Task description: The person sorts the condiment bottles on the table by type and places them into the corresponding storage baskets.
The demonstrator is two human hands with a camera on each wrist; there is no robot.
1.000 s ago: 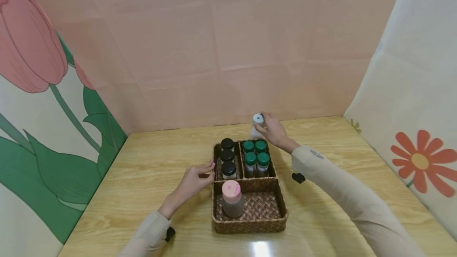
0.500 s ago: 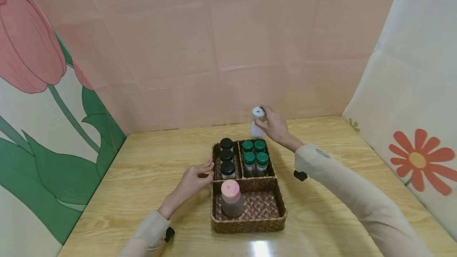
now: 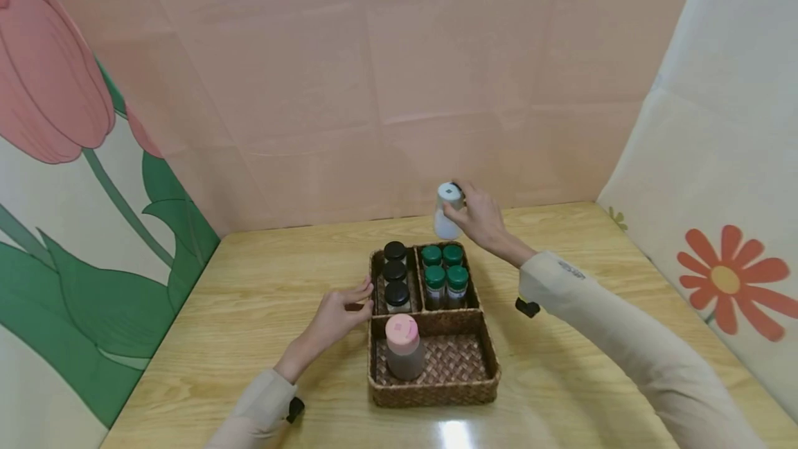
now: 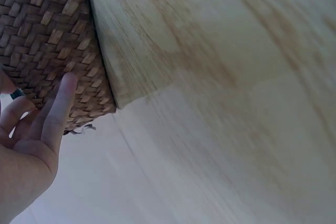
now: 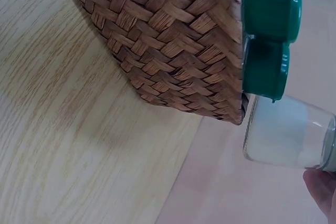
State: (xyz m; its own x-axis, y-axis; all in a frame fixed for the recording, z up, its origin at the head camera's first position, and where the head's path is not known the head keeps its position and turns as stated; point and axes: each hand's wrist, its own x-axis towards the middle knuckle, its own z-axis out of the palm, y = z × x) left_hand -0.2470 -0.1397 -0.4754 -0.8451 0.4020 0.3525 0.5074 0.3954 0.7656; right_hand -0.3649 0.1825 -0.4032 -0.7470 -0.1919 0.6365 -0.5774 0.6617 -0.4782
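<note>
A clear seasoning jar (image 3: 447, 223) with a pale lid and white contents is in the air behind the basket. My right hand (image 3: 483, 217) grips it near the lid; in the right wrist view the jar (image 5: 281, 132) shows beyond the green lids, with one fingertip at its edge. My left hand (image 3: 339, 314) touches the left wall of the brown woven basket (image 3: 436, 395). In the left wrist view its fingers (image 4: 59, 111) lie against the basket's weave (image 4: 58, 35), one of them straight.
Black-lidded jars (image 3: 396, 293) fill the basket's back left compartment, several green-lidded jars (image 3: 457, 279) the back right. A pink-lidded jar (image 3: 404, 348) stands at the left of the front compartment. The wood-grain table (image 3: 280, 262) ends at a pink sheet (image 3: 312, 123).
My right hand has lifted the seasoning jar up from behind the basket. My left hand has stayed at the basket's left wall.
</note>
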